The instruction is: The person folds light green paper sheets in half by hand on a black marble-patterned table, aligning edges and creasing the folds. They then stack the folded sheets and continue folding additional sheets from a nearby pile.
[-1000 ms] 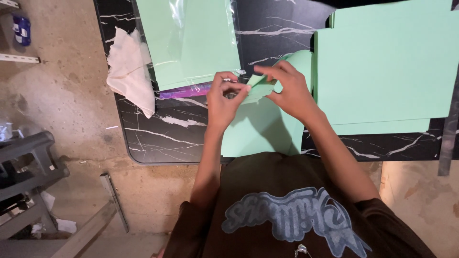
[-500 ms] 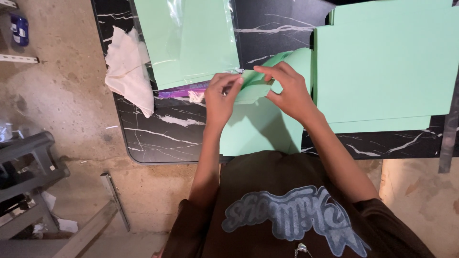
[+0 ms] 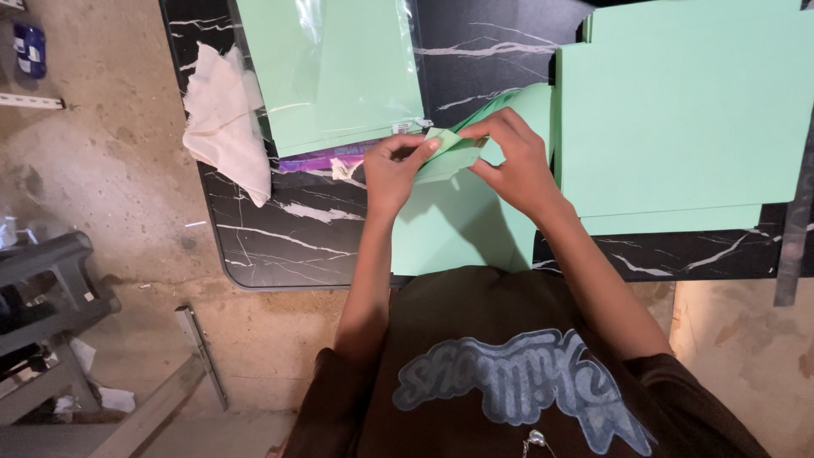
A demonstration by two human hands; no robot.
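On the black marble table, both hands pinch folded green paper beside a clear sleeve of sheets.

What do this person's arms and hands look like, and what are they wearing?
Both hands, the left hand and right hand, are bare: no gloves, rings or watch visible. The forearms are bare too. Dark brown sleeves end near the elbows, part of a brown shirt with a pale blue printed design.

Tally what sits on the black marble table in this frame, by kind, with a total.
Folded green paper piece, pinched by left hand and right hand: 1
Loose green sheet under the hands: 1
Green paper stack at right: 1
Clear-wrapped green paper pack: 1
White cloth: 1
Purple strip below the pack: 1
Total: 6
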